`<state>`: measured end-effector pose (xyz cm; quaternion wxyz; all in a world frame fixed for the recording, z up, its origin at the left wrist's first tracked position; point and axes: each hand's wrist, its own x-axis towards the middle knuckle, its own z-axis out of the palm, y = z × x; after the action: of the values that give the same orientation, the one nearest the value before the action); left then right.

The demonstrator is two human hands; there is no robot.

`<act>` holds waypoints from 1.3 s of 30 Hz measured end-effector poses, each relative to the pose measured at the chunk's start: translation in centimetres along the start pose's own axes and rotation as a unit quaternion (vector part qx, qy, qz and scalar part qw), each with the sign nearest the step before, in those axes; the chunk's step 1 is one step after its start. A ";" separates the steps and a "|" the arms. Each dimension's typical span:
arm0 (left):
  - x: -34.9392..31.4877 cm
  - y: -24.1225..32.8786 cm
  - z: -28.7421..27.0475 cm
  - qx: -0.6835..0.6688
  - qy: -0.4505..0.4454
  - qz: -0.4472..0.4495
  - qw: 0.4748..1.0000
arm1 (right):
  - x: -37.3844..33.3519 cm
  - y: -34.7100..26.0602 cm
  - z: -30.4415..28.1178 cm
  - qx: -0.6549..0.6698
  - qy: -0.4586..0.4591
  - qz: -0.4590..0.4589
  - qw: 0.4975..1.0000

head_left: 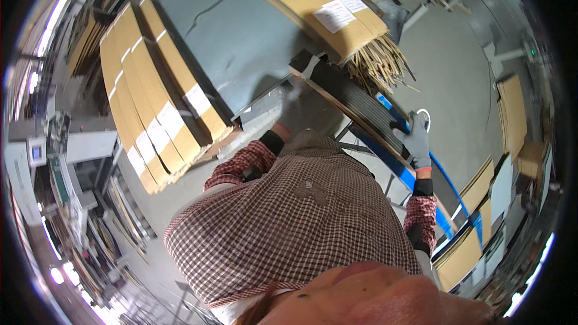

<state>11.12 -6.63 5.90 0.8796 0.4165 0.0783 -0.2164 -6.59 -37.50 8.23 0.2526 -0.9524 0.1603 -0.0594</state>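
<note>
A long bundle of dark strips with brown cardboard edges lies slantwise in front of me, a white band around its far end. My right hand, in a grey glove with dark fingertips, grips the bundle's right side, its thumb over the top. My left hand, also gloved, is smeared by motion close to the bundle's far end. Its fingers cannot be made out, nor whether it touches the bundle. Under the bundle runs a stand with blue rails.
Stacked cardboard bundles with white labels stand at the left on a grey table. Another labelled cardboard bundle with frayed ends lies ahead. Cardboard sheets lean at the lower right. Machinery stands far left.
</note>
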 end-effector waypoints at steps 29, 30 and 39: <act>-16.0 28.6 -26.4 0.595 0.498 0.370 0.512 | 18.7 -42.2 15.3 0.278 -0.154 -0.344 0.884; -17.7 28.7 -28.1 0.614 0.566 0.321 0.447 | 19.9 -45.8 17.6 0.257 -0.159 -0.316 0.899; -20.6 25.0 -33.4 0.647 0.616 0.176 0.412 | 17.1 -61.9 35.1 -0.030 -0.110 -0.343 0.932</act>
<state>5.24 39.43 8.48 0.0829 0.8883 0.3611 0.2714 33.33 23.84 9.38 0.2038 -0.9571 -0.2035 -0.0329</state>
